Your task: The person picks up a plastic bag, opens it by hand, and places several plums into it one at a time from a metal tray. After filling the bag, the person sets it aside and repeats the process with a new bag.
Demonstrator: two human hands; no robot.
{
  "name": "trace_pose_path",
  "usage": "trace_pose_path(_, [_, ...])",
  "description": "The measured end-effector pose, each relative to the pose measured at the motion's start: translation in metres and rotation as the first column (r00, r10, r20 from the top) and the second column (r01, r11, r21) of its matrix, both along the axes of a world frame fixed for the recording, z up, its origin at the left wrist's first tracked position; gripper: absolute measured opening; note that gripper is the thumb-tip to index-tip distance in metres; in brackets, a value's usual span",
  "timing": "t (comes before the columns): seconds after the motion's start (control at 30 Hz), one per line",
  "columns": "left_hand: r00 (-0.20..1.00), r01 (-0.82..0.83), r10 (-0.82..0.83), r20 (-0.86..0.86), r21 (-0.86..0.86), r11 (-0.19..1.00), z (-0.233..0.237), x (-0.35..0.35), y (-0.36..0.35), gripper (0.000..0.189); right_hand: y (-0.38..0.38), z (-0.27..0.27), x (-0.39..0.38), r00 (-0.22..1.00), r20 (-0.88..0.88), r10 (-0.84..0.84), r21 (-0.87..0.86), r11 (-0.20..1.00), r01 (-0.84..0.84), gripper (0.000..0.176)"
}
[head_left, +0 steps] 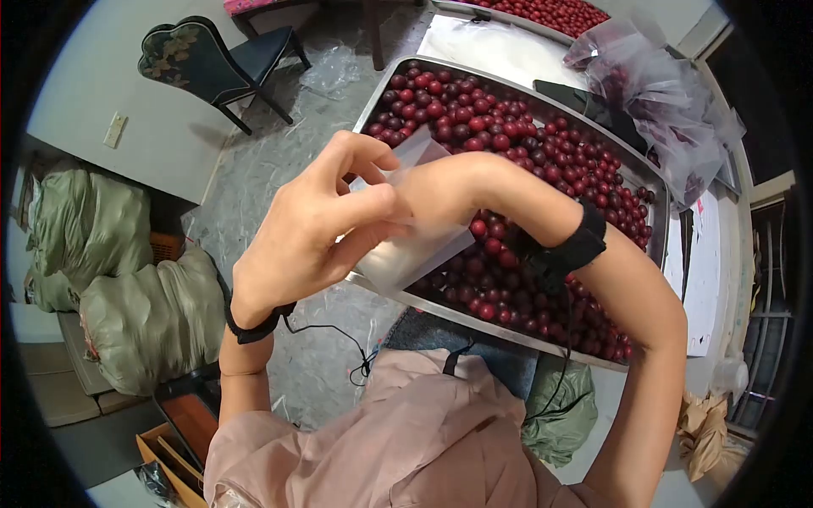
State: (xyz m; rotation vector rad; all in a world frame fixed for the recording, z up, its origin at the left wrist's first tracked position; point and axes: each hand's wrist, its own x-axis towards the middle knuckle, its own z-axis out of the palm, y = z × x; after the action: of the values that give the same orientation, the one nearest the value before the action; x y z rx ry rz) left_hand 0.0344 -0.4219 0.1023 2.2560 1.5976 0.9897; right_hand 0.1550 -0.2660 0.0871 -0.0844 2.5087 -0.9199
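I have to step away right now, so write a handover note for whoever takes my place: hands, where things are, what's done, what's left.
Left hand: pinched shut on the clear plastic bag, held above the near edge of the tray.
Right hand: at the bag's top edge, arm crossed over the tray; fingers hidden, so the grip is unclear.
Tray: directly in front, heaped with red fruit.
Done: filled bags of fruit lie beyond the tray, far right.
Left: the held bag looks empty, and the tray is full.
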Motion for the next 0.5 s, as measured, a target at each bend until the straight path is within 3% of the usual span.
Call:
trace_pose_path(0.07, [1.0, -0.011, 0.011, -0.026, -0.005, 1.0, 0.003, 0.0, 0.001, 0.024, 0.003, 0.013, 0.012, 0.999, -0.045, -0.017, -0.068, 0.998, 0.014, 0.03])
trace_pose_path(0.13, [1.0, -0.023, 0.023, -0.016, 0.013, 1.0, 0.002, -0.002, -0.001, 0.024, 0.005, 0.035, 0.029, 0.985, -0.029, -0.172, -0.213, 0.964, 0.162, 0.028])
trace_pose_path(0.2, [0.999, -0.052, 0.052, 0.007, 0.002, 0.999, 0.003, 0.001, -0.001, 0.021, 0.009, 0.039, 0.049, 0.956, -0.163, -0.243, -0.351, 0.92, 0.174, 0.029])
trace_pose_path(0.27, [0.998, -0.041, 0.043, -0.054, 0.039, 0.998, 0.004, 0.001, -0.002, 0.017, 0.009, 0.032, 0.069, 0.876, -0.365, -0.316, -0.36, 0.915, 0.18, 0.033])
trace_pose_path(0.4, [0.998, -0.047, 0.049, -0.034, 0.051, 0.998, 0.0, 0.005, -0.001, 0.015, -0.011, 0.037, 0.097, 0.858, -0.259, -0.443, -0.359, 0.869, 0.34, 0.034])
trace_pose_path(0.5, [0.997, -0.067, 0.069, -0.034, 0.043, 0.997, -0.001, 0.007, -0.004, 0.016, -0.02, 0.019, 0.101, 0.734, -0.594, -0.33, -0.15, 0.942, 0.301, 0.022])
